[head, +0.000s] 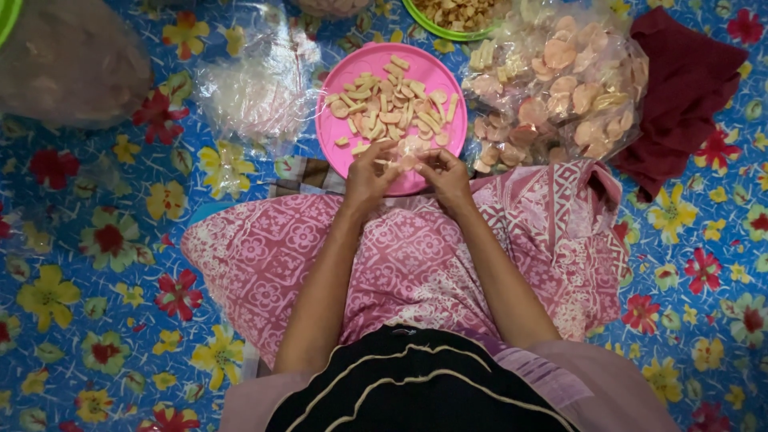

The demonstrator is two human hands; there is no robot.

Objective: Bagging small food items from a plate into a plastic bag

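nearest the camera: black top with pale piping [416,384], then a lap covered in pink patterned cloth [400,256], both forearms running up over it toward the round pink plastic plate [344,132].

left hand [366,178] sits at the plate's near rim, fingers curled inward, pinching a small pale cracker strip [386,162]. right hand [446,178] is just beside it on the same rim, fingers bent and closed on what looks like the same or a neighbouring piece; too small and blurred to tell which. the two sets of fingertips almost meet over the plate's near edge.

on the plate: loose pile of pale orange strip-shaped and round crackers [392,112], spread mostly across the middle and far half, a few strays toward its left side.

right of the plate, touching its edge: clear plastic bag of round pale orange crackers [560,88]. beyond that bag, further right: crumpled dark red cloth [684,96].

left of the plate: empty-looking crumpled clear plastic bags [256,84]. further left, at the frame corner: large cloudy plastic bag with something pinkish inside [68,60].

behind the plate, at the top edge: green-rimmed bowl of tan crackers [456,16], partly cut off.

everything rests on a blue floor mat with red and yellow flowers [104,240].
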